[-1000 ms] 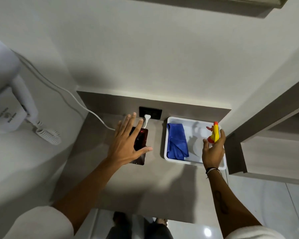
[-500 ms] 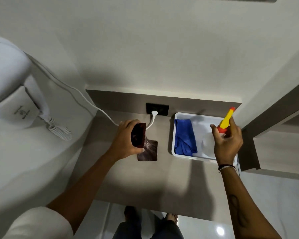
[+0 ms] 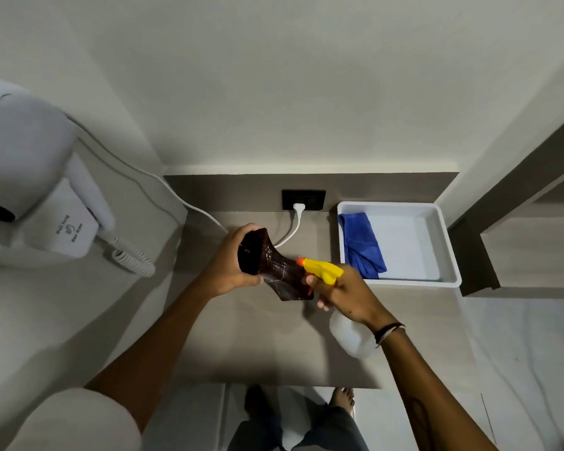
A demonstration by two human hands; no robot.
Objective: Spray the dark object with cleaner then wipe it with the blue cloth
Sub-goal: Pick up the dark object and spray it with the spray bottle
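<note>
My left hand (image 3: 230, 266) grips a dark reddish-brown glossy object (image 3: 267, 265) and holds it tilted above the grey counter (image 3: 258, 336). Pale specks show on its surface. My right hand (image 3: 345, 292) holds a spray bottle (image 3: 350, 333) with a white body and a yellow head (image 3: 323, 270). The orange nozzle tip points at the dark object and nearly touches it. A finger lies on the trigger. The blue cloth (image 3: 362, 244) lies crumpled in the left part of a white tray (image 3: 450, 255) at the back right.
A white plug and cord (image 3: 295, 219) run from a black wall socket (image 3: 303, 199) behind the dark object. A white wall hair dryer (image 3: 36, 190) with a coiled cord hangs on the left. A brown shelf unit (image 3: 531, 249) stands on the right. My feet show below the counter edge.
My left hand lifted the dark object off the counter and tilted it. My right hand took the spray bottle out of the tray and brought it left, up to the object.
</note>
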